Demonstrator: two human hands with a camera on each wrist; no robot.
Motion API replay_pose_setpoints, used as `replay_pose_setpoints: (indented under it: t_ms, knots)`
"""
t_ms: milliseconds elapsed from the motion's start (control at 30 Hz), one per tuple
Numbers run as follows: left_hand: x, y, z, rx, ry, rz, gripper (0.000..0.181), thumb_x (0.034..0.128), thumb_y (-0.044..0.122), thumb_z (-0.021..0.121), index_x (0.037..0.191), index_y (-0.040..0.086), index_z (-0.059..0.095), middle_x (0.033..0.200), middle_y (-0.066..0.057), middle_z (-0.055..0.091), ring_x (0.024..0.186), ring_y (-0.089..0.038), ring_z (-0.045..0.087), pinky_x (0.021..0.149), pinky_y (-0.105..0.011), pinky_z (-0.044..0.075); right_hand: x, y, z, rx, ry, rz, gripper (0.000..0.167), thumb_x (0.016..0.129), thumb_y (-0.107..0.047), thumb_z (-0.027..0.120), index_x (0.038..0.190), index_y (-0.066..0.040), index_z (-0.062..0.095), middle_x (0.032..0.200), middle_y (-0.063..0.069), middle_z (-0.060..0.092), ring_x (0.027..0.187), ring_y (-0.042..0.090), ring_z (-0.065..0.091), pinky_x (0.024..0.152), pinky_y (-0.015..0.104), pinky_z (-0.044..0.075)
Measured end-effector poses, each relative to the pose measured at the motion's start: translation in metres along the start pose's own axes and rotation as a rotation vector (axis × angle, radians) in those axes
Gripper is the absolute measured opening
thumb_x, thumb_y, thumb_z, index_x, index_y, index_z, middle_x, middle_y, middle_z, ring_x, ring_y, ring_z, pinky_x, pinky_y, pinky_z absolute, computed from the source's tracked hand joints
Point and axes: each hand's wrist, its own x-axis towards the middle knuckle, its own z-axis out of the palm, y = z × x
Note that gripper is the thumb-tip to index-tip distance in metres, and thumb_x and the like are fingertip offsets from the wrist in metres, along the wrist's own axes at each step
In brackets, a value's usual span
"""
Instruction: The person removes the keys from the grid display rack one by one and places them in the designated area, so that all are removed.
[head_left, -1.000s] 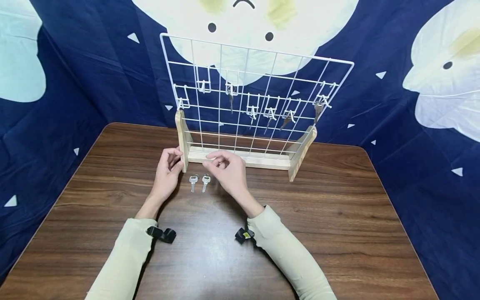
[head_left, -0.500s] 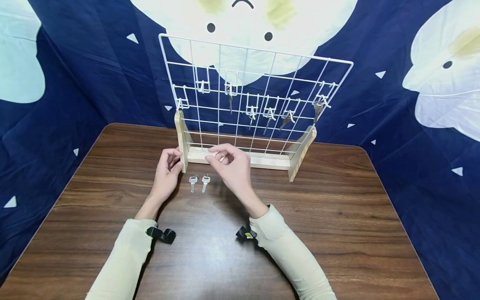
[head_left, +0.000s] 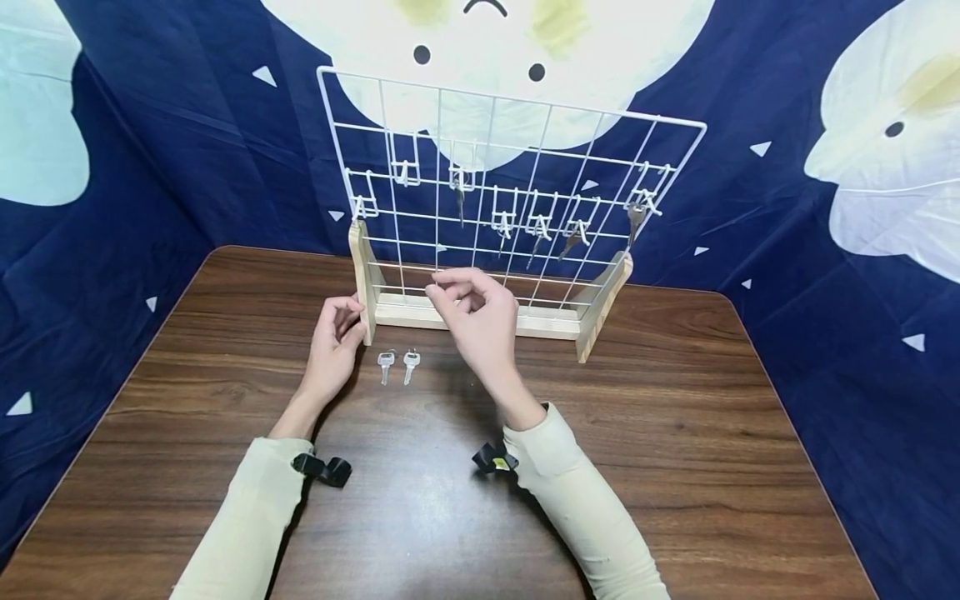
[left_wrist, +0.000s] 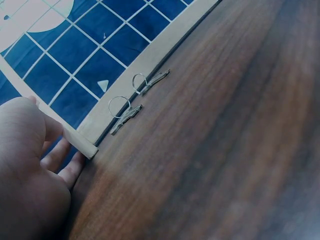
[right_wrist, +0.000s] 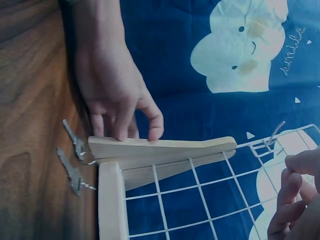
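Observation:
My left hand (head_left: 332, 350) rests its fingers against the outer face of the rack's left wooden end panel (head_left: 362, 279). In the right wrist view those fingertips (right_wrist: 155, 134) touch the panel's edge. My right hand (head_left: 480, 321) hovers before the lower grid of the white wire rack (head_left: 512, 96). Its fingers are loosely bent, thumb and index close together, and no object shows between them. Two silver keys with rings lie on the table by the left panel: the left key (head_left: 386, 365) and the right key (head_left: 411, 365).
Several white hooks are on the grid; keys, such as one at the far right (head_left: 636, 218), hang from most. A left hook (head_left: 365, 207) and an upper-left hook (head_left: 406, 173) hold no key. The wooden base (head_left: 551, 322) stands on the brown table (head_left: 675, 433), before a blue cloth (head_left: 247, 167).
My right hand has risen away from the two keys, moving up and to the right toward the grid. My left hand has stayed at the panel, and the keys lie unmoved.

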Motion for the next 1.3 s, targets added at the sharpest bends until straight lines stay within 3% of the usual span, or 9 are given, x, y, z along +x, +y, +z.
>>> replay_pose_setpoints:
  t_ms: [400,733,933,1067,1300]
  knots:
    - [0.0,-0.002,0.0,-0.011,0.002,0.015,0.025,0.1053,-0.021,0.044,0.129,-0.016,0.04,0.161,-0.029,0.048,0.14,-0.005,0.051,0.131,-0.039,0.039,0.01,-0.009,-0.003,0.037,0.063,-0.009,0.018,0.098,-0.005,0.08,0.112,0.005,0.08,0.078,0.025,0.075,0.044,0.003,0.051,0.04,0.018,0.043]
    - [0.0,-0.002,0.0,-0.011,0.001,0.011,0.025,0.1056,-0.021,0.044,0.13,-0.016,0.04,0.162,-0.029,0.048,0.14,-0.005,0.051,0.131,-0.039,0.04,0.016,-0.007,0.0,-0.066,0.159,-0.088,0.022,0.098,-0.005,0.078,0.119,0.002,0.079,0.079,0.021,0.077,0.048,0.001,0.053,0.043,0.016,0.042]
    - [0.001,-0.002,0.001,-0.007,-0.004,0.017,0.025,0.1058,-0.02,0.045,0.13,-0.016,0.04,0.161,-0.029,0.048,0.14,-0.005,0.051,0.131,-0.043,0.039,0.017,-0.008,0.0,-0.039,0.21,-0.107,0.026,0.1,-0.005,0.076,0.126,0.002,0.076,0.076,0.023,0.076,0.044,0.006,0.054,0.04,0.018,0.042]
    - [0.001,-0.002,0.0,-0.003,-0.002,0.011,0.025,0.1055,-0.021,0.044,0.129,-0.016,0.04,0.161,-0.028,0.048,0.141,-0.007,0.05,0.132,-0.047,0.037,0.019,-0.009,0.0,-0.027,0.201,-0.097,0.032,0.103,-0.006,0.075,0.135,-0.001,0.074,0.076,0.018,0.078,0.042,0.02,0.059,0.039,0.02,0.045]
    - [0.0,-0.002,0.0,-0.01,0.001,0.012,0.025,0.1056,-0.021,0.045,0.129,-0.016,0.039,0.16,-0.029,0.049,0.14,-0.005,0.051,0.132,-0.043,0.038,0.025,-0.015,0.002,-0.041,0.14,-0.053,0.042,0.107,-0.009,0.071,0.149,-0.004,0.067,0.08,0.017,0.08,0.043,0.01,0.059,0.04,0.022,0.047]
